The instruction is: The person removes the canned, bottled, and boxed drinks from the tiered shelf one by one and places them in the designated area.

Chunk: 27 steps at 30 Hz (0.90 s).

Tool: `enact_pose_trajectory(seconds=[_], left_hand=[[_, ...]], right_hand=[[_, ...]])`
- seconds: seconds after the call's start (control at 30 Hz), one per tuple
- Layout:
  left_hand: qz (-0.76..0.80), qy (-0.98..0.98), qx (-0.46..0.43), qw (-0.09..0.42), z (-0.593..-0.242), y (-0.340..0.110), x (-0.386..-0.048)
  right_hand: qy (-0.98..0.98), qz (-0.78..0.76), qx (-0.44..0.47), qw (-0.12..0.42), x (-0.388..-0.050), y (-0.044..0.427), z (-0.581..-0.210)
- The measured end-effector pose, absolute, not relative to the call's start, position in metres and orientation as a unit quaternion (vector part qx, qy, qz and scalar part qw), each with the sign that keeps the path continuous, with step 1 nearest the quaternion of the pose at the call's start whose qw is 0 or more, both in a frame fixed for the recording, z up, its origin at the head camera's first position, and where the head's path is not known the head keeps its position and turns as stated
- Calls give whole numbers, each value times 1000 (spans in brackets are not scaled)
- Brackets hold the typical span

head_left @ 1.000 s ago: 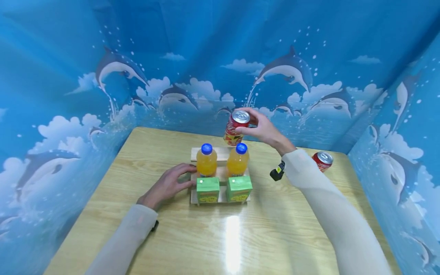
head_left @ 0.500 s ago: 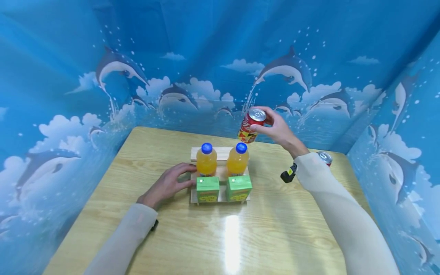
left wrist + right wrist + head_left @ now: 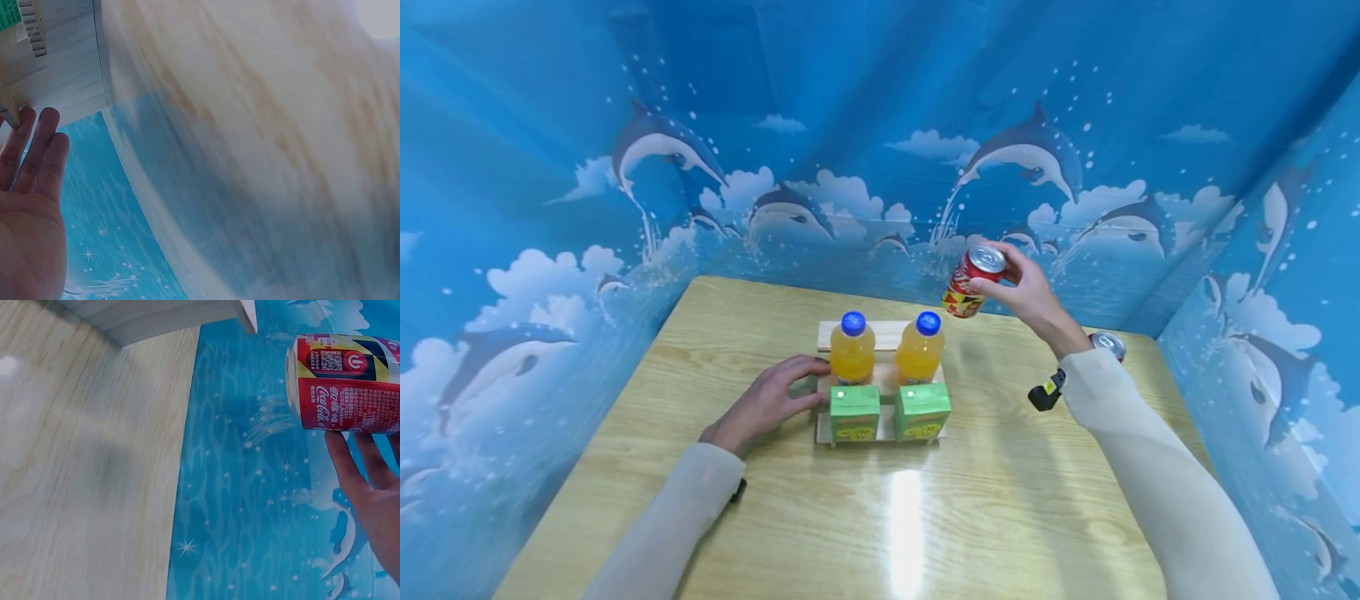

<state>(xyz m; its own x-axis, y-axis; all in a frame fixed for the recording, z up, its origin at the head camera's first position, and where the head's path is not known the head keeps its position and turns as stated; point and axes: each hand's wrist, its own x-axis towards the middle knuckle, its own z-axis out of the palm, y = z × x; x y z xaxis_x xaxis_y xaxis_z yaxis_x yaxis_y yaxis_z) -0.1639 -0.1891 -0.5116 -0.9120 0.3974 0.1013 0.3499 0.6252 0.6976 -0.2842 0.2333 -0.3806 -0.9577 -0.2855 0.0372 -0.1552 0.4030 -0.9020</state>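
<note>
My right hand point(image 3: 1033, 292) grips a red Coca-Cola can point(image 3: 972, 285), thumb on the near side, and holds it tilted above the table's back edge. In the right wrist view the can point(image 3: 350, 384) shows its printed side. With straight fingers my left hand point(image 3: 767, 404) touches the left side of a stepped wooden rack point(image 3: 880, 336); its fingertips meet the rack's edge in the left wrist view. On the rack's middle step stand two orange juice bottles point(image 3: 852, 354) with blue caps. Two green juice cartons point(image 3: 853, 415) are on the lowest step, in front.
Partly hidden by the right sleeve, another red can point(image 3: 1108, 343) stands at the table's far right. The wooden table point(image 3: 775, 517) is bounded at the back and sides by a blue dolphin-printed curtain point(image 3: 850, 100).
My right hand has carried the can from behind the rack to the right, and the can leans more. My left hand stays against the rack; bottles and cartons have not moved.
</note>
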Motion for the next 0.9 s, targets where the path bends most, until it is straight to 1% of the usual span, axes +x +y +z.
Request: enact_pose_trajectory(seconds=[0.33, 0.9], left_hand=[[379, 902, 205, 30, -511, -189, -164], [382, 900, 206, 30, -511, -188, -164]], right_hand=[[842, -527, -109, 41, -277, 251, -391], [846, -531, -37, 33, -267, 284, -412]])
